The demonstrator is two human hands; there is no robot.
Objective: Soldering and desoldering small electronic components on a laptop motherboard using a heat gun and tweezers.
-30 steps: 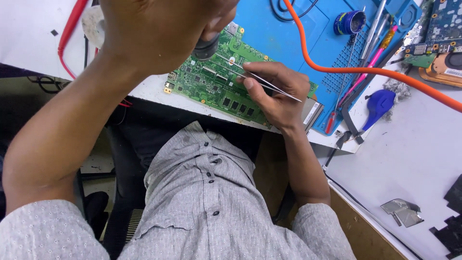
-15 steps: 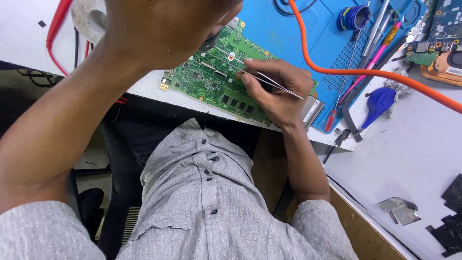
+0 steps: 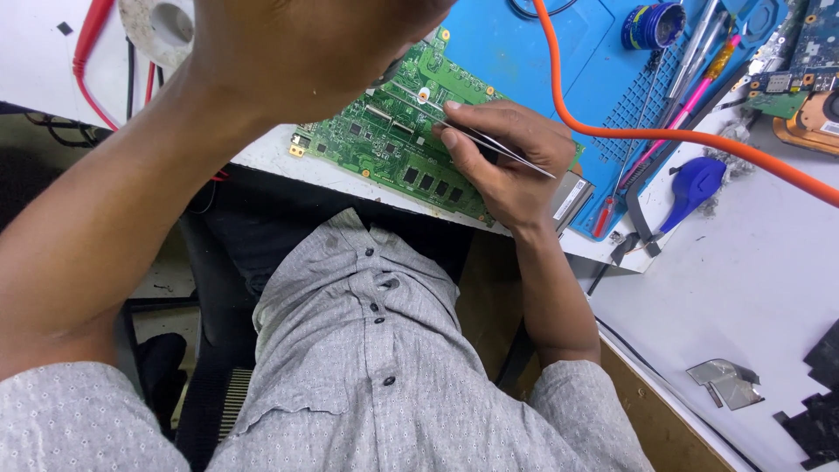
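Tweezers (image 3: pixel 498 144), thin and silvery, are pinched in the fingers (image 3: pixel 454 114) of the right hand (image 3: pixel 507 162), tips down on the green circuit board (image 3: pixel 384 140). Left of those fingers, the left hand (image 3: pixel 306 44) hangs close to the camera over the board's far end; its fingers are out of sight, so I cannot tell how they stand. The board's near edge runs along the front edge of the white tabletop (image 3: pixel 734 262), with little bare margin below the fingers. Right of the fingers a blue mat (image 3: pixel 568 52) carries an orange cable (image 3: pixel 664 135), which crosses just beyond the knuckles. Farther right lie a pink-handled tool (image 3: pixel 690 92) and a blue tool (image 3: pixel 695 179), then open white surface.
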